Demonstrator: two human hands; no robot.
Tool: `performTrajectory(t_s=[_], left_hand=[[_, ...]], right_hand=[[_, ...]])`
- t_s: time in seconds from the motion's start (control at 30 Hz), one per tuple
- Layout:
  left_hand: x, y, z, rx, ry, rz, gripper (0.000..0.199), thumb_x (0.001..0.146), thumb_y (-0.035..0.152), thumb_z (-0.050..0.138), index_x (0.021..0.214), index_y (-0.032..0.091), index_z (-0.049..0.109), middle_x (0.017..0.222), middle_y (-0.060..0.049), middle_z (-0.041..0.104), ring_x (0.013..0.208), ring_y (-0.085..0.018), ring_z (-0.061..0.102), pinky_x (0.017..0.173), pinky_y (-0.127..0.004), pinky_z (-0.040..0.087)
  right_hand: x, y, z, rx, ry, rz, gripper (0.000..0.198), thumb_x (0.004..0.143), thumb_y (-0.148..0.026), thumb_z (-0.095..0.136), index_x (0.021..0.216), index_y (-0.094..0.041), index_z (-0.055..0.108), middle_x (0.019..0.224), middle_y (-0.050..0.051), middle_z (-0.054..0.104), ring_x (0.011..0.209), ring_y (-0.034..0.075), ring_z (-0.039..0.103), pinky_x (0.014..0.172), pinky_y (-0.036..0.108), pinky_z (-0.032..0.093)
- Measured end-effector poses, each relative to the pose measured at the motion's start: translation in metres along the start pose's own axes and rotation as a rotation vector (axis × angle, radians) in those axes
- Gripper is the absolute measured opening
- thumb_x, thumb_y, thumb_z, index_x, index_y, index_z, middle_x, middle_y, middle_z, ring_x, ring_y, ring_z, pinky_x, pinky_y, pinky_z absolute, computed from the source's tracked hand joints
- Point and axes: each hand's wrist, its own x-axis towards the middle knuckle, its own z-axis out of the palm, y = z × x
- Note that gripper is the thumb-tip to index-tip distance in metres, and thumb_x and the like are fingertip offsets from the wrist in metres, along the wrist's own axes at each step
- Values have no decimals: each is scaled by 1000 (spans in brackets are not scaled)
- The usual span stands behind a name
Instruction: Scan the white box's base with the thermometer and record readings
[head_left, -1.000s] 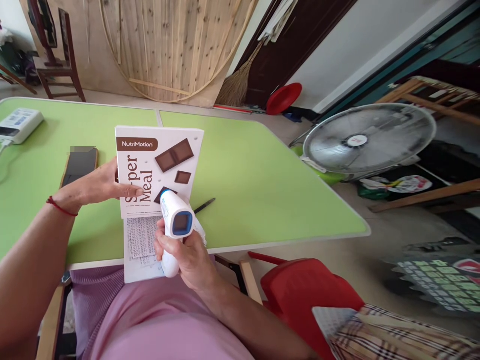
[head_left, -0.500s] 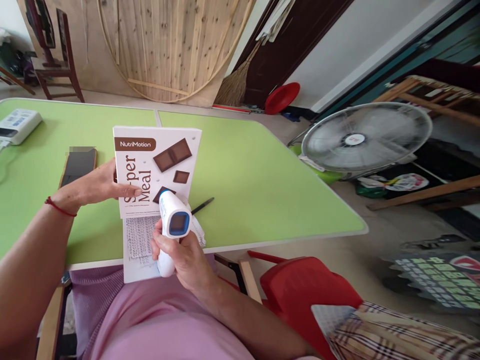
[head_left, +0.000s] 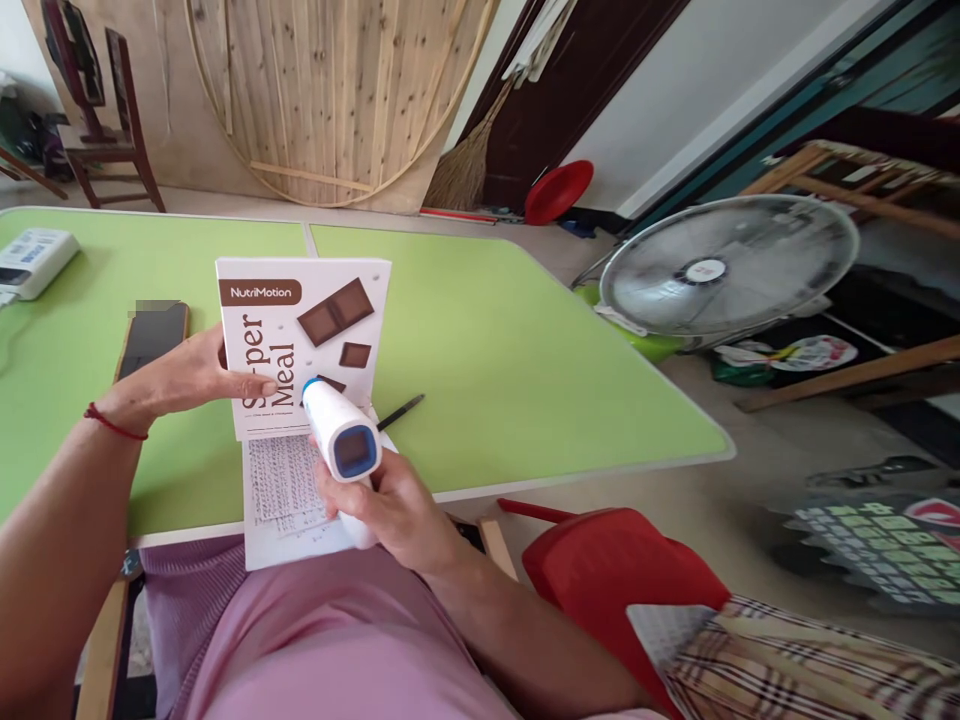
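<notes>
My left hand (head_left: 199, 380) grips the left edge of a white box (head_left: 337, 350) printed "NutriMotion" and "Meal", thumb across its front and the other fingers hidden behind. The box is held upright above the table's near edge. My right hand (head_left: 390, 505) is wrapped round the handle of a white and blue infrared thermometer (head_left: 334, 425). Its small screen faces me, and its front end points at the lower right of the box. Beneath them lies a handwritten sheet (head_left: 281, 500), overhanging the edge. A black pen (head_left: 401, 411) rests to the right of the box.
On the green table (head_left: 510, 350) a dark phone (head_left: 155, 335) lies behind my left hand, and a white power bank (head_left: 37, 260) with a cable sits far left. A red chair (head_left: 600, 570) stands at the right near side. Beyond the table's right is a large fan (head_left: 727, 265).
My right hand has tilted the thermometer, its front end swinging left and its handle right. The box has shifted slightly left with my left hand. The whole view has moved a little.
</notes>
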Motion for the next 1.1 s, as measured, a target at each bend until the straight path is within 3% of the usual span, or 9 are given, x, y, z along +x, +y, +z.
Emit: performTrajectory(t_s=[0.13,0.23,0.33,0.43,0.53,0.7,0.97,1.1], left_hand=[[-2,3,1,41,3,-64,43,74,46,75,105,18,63,90,-7,70,70,-18,64,48,-20,49],[-3,5,1,15,-30,-108,41,72,48,77,97,18,63,81,-6,68,61,-16,62,42,-20,48],[-3,5,1,-21,-49,-104,40,72,46,77,96,17,62,81,-6,67,62,-16,63,43,-20,51],[-3,3,0,-16,-69,-93,39,73,45,77,95,17,62,80,-5,66,61,-15,62,42,-19,50],[-3,4,1,-14,-83,-88,40,73,45,77,96,16,61,81,-6,66,62,-15,62,42,-18,50],[-5,9,2,0,-51,-104,46,74,46,76,105,17,59,88,-7,68,67,-18,65,45,-20,52],[-7,9,-7,121,195,-61,44,72,50,75,98,17,64,89,-7,71,70,-20,65,50,-24,52],[-6,2,-10,186,313,36,56,77,48,73,120,15,58,111,-8,70,93,-24,66,71,-30,56]], right_hand=[[4,-19,-35,-197,76,-302,11,76,-33,68,80,-23,64,75,1,62,63,16,54,55,32,47],[25,-26,-75,-458,295,-504,25,76,-36,69,99,-26,66,89,5,67,80,23,60,66,40,53],[56,-22,-116,-836,386,-514,48,75,-33,68,121,-20,61,102,10,67,93,27,60,79,45,52],[80,-11,-139,-1166,216,-392,50,76,-24,62,125,-16,59,92,10,68,86,27,60,81,46,48],[91,-5,-140,-1323,88,-273,50,77,-19,58,126,-18,57,97,10,68,93,28,59,86,44,44],[92,-7,-130,-1420,8,-187,53,77,-19,54,130,-18,53,108,11,66,101,30,57,91,45,42],[90,10,-142,-1375,27,-362,60,73,-17,54,132,-21,51,123,11,62,114,32,54,99,52,41],[91,20,-148,-1337,109,-501,59,70,-16,55,130,-19,54,125,13,60,118,33,53,103,56,39]])
